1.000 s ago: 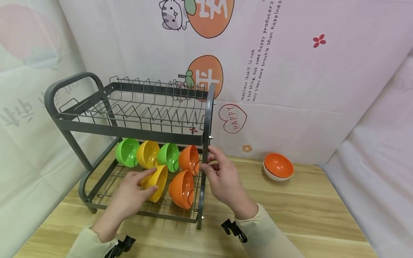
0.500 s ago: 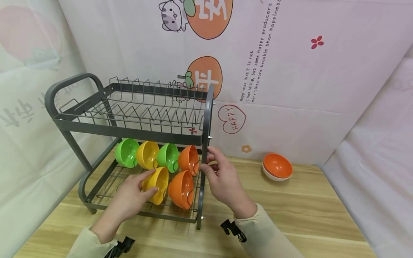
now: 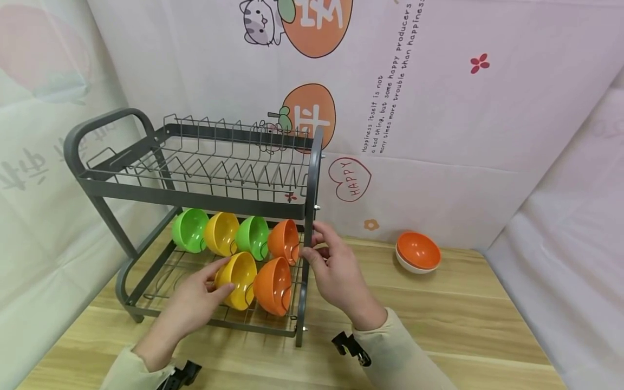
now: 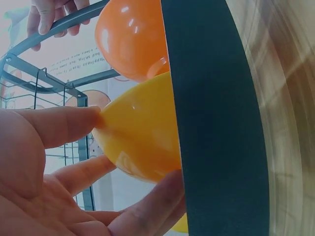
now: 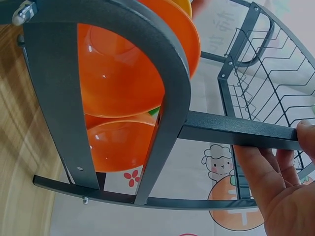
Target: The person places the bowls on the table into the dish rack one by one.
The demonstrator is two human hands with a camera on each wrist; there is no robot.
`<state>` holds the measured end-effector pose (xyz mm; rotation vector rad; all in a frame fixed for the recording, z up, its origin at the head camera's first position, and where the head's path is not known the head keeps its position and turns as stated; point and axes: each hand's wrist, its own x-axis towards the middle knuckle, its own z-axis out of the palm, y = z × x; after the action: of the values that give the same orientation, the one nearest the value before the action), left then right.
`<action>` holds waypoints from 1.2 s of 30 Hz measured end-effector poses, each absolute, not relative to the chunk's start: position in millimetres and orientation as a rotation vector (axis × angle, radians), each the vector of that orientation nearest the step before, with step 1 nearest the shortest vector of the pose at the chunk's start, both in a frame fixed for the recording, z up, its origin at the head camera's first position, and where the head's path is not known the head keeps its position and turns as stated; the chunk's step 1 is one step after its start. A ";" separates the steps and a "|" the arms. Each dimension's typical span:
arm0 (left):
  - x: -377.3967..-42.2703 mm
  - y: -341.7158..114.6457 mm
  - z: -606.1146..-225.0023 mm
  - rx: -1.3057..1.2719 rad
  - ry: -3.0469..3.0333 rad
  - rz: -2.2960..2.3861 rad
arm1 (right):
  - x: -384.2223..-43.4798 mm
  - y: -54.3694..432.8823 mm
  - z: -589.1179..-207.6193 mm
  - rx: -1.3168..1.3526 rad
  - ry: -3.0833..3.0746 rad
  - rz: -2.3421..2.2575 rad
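In the head view my left hand (image 3: 190, 298) holds the front yellow bowl (image 3: 242, 284), thumb and fingers spread around its outer side. This bowl stands on edge among the wires of the lower tier, left of an orange bowl (image 3: 273, 287). The left wrist view shows the fingertips against the yellow bowl's curved underside (image 4: 138, 132). My right hand (image 3: 341, 276) grips the right upright of the dark grey dish rack (image 3: 195, 198), thumb in front and fingers behind. In the right wrist view, that hand (image 5: 280, 182) is around a bar of the frame.
Behind stands a row of bowls: green (image 3: 189, 232), yellow (image 3: 220, 234), green (image 3: 252, 238) and orange (image 3: 284, 242). The upper wire tier overhangs them. An orange bowl (image 3: 419, 249) nested in a white one (image 3: 411, 266) sits right on the wooden table (image 3: 439, 325).
The front yellow bowl has shifted slightly right and down, its opening turned more toward the viewer, with my left hand following. My right hand has stayed on the rack upright.
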<state>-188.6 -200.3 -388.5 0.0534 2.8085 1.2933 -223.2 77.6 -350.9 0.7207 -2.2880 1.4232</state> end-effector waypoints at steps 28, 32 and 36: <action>-187.9 -196.7 -385.8 0.104 2.931 1.118 | -223.0 78.7 -350.3 0.705 -2.313 1.438; -189.0 -192.9 -384.2 0.119 2.974 1.075 | -223.4 78.9 -350.5 0.710 -2.302 1.431; -187.4 -188.1 -381.5 0.097 3.005 1.029 | -222.8 78.1 -350.7 0.709 -2.287 1.423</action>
<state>-187.4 -188.1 -381.5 0.0966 3.0052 1.0289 -222.8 78.1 -350.7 0.7090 -2.2873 1.4227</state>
